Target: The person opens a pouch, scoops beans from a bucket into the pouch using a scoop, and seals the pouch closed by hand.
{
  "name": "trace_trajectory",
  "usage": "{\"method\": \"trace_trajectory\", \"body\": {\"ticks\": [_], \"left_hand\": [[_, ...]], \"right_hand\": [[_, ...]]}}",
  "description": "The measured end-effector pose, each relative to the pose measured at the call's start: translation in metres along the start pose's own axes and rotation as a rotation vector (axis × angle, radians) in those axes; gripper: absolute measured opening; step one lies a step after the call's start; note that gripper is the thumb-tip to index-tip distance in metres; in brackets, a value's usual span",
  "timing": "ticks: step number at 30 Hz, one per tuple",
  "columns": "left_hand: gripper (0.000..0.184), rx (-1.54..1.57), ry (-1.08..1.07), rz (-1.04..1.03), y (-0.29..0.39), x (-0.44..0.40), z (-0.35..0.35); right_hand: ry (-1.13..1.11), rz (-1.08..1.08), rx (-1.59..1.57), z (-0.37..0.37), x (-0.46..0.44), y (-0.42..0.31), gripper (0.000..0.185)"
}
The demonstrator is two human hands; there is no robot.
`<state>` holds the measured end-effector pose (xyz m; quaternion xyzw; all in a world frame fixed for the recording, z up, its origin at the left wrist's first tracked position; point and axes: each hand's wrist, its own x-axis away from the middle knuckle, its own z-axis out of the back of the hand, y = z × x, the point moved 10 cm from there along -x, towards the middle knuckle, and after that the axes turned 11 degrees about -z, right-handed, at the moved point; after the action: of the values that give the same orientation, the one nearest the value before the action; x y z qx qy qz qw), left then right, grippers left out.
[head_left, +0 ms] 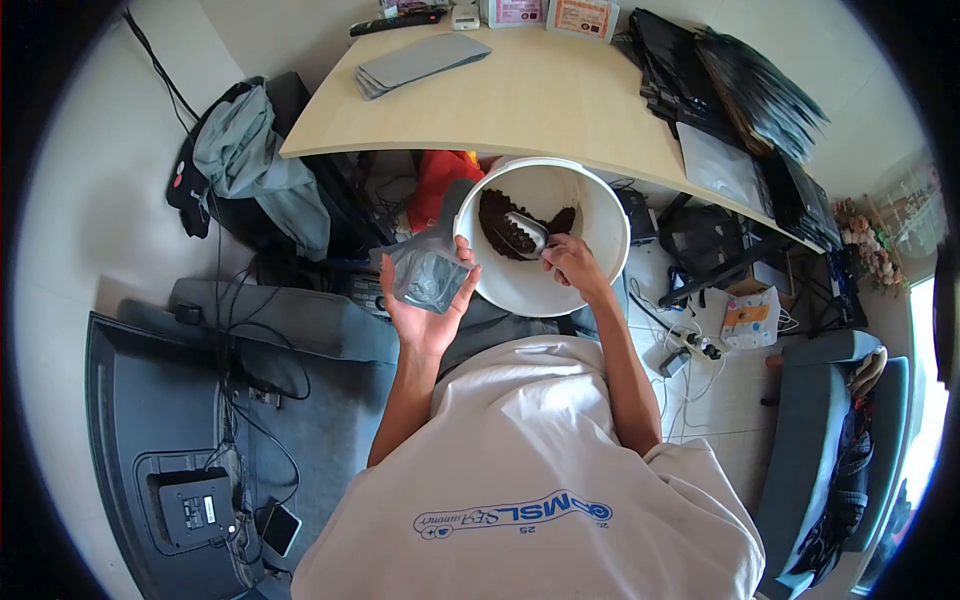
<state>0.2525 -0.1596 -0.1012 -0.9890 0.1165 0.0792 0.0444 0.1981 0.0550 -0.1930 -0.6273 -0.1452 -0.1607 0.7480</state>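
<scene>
A white bucket (592, 262) stands in front of me, with a dark brown, crumbly material (497, 222) lying in its bottom. My right hand (573, 265) reaches over the bucket's right inner side, fingers wrapped around the handle of a metal scoop (530, 230). The scoop's bowl rests in the brown material. To the left of the rim, my left hand (428, 318) holds a grey plastic pouch (430, 276) with a see-through part facing me. Fingers and thumb grip the pouch along its sides. Whether anything lies inside the pouch I cannot tell.
A wooden table (560, 90) reaches over the bucket's far side, bearing a stack of grey flat pouches (420, 62) and black bags (740, 90). Left are a sofa (300, 320) and a monitor (160, 450). Cables and a power strip (705, 347) lie on the floor at right.
</scene>
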Motion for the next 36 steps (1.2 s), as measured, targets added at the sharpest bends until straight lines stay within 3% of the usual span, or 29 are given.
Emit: {"method": "trace_trajectory", "body": {"ticks": [3, 6, 12, 15, 30, 33, 36], "left_hand": [[0.090, 0.013, 0.001, 0.008, 0.000, 0.000, 0.001], [0.067, 0.080, 0.009, 0.018, 0.000, 0.001, 0.006], [0.067, 0.045, -0.012, 0.010, 0.001, 0.001, 0.005], [0.090, -0.020, 0.015, -0.002, 0.002, 0.000, 0.005], [0.088, -0.021, 0.036, -0.007, 0.003, 0.000, 0.009], [0.068, 0.019, 0.017, -0.002, 0.002, 0.000, 0.007], [0.067, 0.009, 0.014, -0.027, 0.006, -0.001, 0.011]], "right_hand": [[-0.067, -0.023, -0.053, -0.003, 0.001, 0.001, 0.034], [-0.098, -0.028, -0.039, -0.005, 0.000, 0.002, 0.038], [-0.162, -0.016, -0.035, -0.007, -0.002, 0.000, 0.043], [-0.117, -0.012, -0.011, -0.006, 0.000, -0.002, 0.043], [-0.182, -0.028, -0.058, -0.008, 0.000, -0.001, 0.040], [-0.139, 0.004, -0.041, -0.006, 0.004, -0.007, 0.037], [-0.132, 0.033, 0.020, -0.004, 0.013, -0.021, 0.035]]}}
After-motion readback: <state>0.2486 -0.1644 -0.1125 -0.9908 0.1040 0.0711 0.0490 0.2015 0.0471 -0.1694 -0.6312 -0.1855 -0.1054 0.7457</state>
